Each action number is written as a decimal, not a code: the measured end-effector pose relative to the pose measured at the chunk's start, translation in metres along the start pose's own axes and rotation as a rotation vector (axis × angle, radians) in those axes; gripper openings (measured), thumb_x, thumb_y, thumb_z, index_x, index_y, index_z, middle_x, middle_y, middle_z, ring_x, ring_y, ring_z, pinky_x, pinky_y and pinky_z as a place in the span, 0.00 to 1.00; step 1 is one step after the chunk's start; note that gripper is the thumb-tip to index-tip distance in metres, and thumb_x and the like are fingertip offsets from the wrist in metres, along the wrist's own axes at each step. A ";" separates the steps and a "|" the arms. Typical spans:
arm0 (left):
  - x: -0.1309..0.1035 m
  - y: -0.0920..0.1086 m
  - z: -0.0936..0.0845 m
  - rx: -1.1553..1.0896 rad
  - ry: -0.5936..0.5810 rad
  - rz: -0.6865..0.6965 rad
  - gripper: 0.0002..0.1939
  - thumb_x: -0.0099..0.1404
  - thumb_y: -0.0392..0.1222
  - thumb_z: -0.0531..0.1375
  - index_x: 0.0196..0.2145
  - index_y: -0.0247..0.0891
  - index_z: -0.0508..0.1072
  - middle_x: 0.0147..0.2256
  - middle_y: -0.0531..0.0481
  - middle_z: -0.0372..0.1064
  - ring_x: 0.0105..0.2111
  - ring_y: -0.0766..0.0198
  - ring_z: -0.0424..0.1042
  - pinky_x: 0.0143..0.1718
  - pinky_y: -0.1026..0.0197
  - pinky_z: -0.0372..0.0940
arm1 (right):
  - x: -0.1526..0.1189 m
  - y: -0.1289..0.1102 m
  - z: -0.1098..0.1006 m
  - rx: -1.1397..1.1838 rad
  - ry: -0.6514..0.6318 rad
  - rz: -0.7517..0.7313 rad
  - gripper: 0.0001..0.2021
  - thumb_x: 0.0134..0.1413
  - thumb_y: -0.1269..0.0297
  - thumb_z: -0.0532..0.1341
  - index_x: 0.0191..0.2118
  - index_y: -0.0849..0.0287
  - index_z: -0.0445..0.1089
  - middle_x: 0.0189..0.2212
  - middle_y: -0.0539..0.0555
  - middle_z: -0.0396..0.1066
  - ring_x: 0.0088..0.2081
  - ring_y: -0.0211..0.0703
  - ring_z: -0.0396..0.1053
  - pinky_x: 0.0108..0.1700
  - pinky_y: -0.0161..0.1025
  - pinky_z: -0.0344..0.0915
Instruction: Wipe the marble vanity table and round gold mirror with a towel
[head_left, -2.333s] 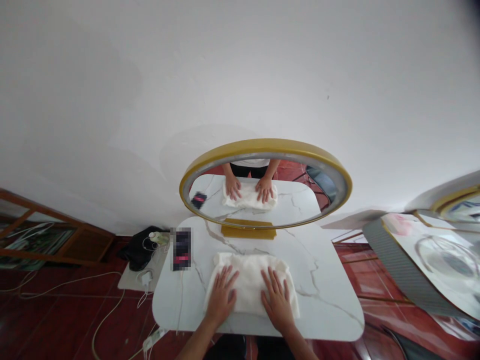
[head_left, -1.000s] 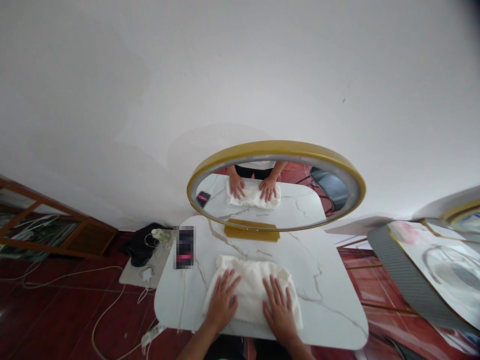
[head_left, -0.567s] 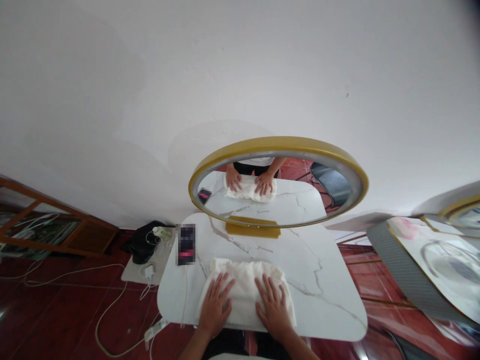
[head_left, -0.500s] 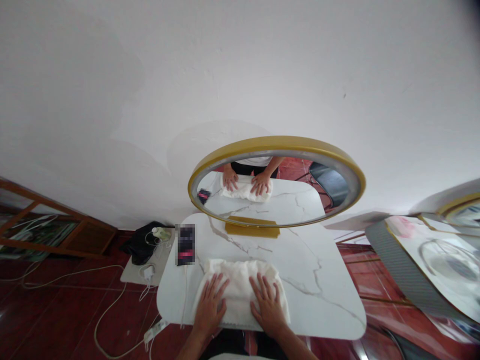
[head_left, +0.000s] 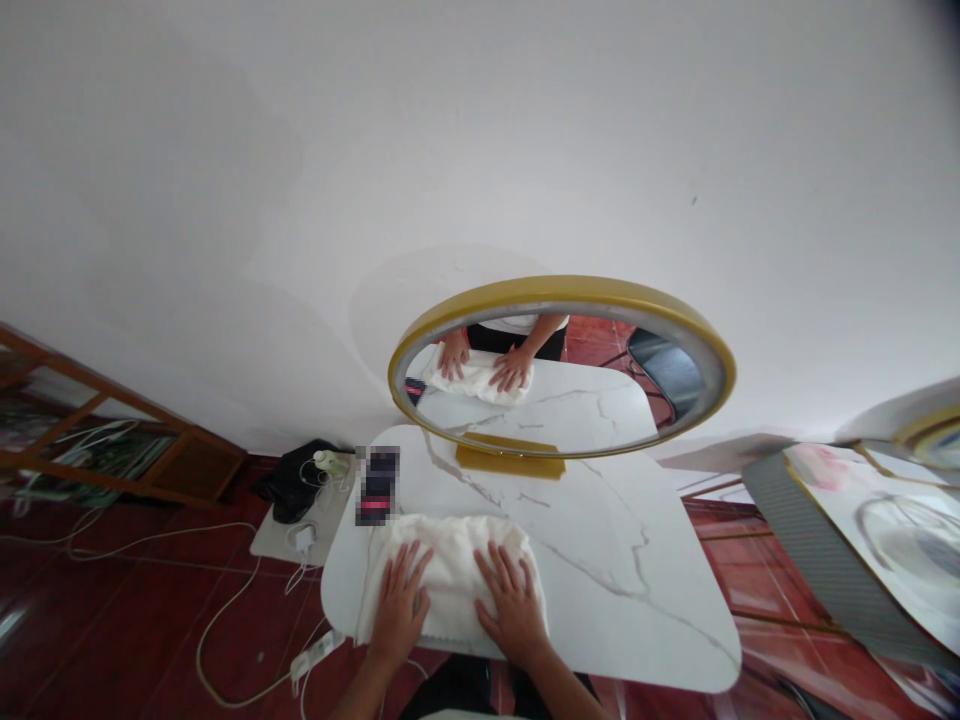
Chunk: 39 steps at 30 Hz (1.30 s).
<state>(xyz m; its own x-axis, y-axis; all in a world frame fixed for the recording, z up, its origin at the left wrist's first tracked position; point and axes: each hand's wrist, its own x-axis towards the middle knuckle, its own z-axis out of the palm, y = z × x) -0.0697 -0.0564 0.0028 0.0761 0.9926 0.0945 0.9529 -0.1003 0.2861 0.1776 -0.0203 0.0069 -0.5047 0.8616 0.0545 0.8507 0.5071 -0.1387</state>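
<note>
A folded white towel (head_left: 453, 575) lies at the near left part of a white marble-patterned table (head_left: 622, 600). My left hand (head_left: 401, 605) rests flat on the towel's left side, fingers spread. On its right side my right hand (head_left: 514, 605) lies flat too, the fingers apart. Both palms press on the cloth without gripping it. Just beyond the towel's far left corner is a pixelated dark phone-like thing (head_left: 378, 485). The round gold-framed mirror (head_left: 555, 385) at the back reflects both hands and the towel.
Left of the table, a low pale stand (head_left: 281, 540) holds a black bag (head_left: 292, 480), a small bottle (head_left: 330, 462) and a white charger (head_left: 304, 540). A power strip (head_left: 316, 655) and cables lie by the red floor. Another table (head_left: 892, 530) stands at right; a wooden cabinet (head_left: 180, 465) at left.
Both hands have slid the towel to the left across the table, and its far left corner is now close to the phone-like thing. The camera view has shifted slightly.
</note>
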 end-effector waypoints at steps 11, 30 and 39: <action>0.012 0.062 0.015 -0.094 -0.118 0.140 0.36 0.61 0.31 0.50 0.64 0.51 0.44 0.65 0.55 0.41 0.64 0.54 0.42 0.62 0.42 0.46 | -0.059 0.050 -0.006 -0.040 0.017 0.137 0.31 0.59 0.49 0.47 0.65 0.43 0.36 0.65 0.48 0.44 0.63 0.52 0.49 0.61 0.53 0.38; 0.144 0.028 0.019 -0.175 -0.083 -0.332 0.30 0.64 0.30 0.45 0.63 0.42 0.51 0.66 0.49 0.40 0.66 0.57 0.35 0.62 0.46 0.42 | 0.040 -0.032 0.004 0.191 -0.104 0.098 0.43 0.52 0.54 0.54 0.66 0.61 0.29 0.66 0.59 0.27 0.64 0.59 0.44 0.59 0.51 0.52; 0.201 -0.002 0.007 -0.180 -0.215 -0.392 0.30 0.65 0.30 0.43 0.64 0.43 0.48 0.66 0.47 0.36 0.65 0.54 0.36 0.60 0.42 0.47 | 0.101 -0.046 -0.018 0.399 -0.378 0.147 0.44 0.48 0.64 0.57 0.66 0.66 0.32 0.66 0.61 0.20 0.66 0.55 0.29 0.61 0.52 0.49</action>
<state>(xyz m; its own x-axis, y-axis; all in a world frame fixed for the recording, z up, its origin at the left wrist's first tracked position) -0.0547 0.1439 0.0144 -0.2016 0.9478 -0.2469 0.8574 0.2926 0.4234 0.0907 0.0437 0.0366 -0.4650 0.8167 -0.3417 0.8315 0.2704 -0.4852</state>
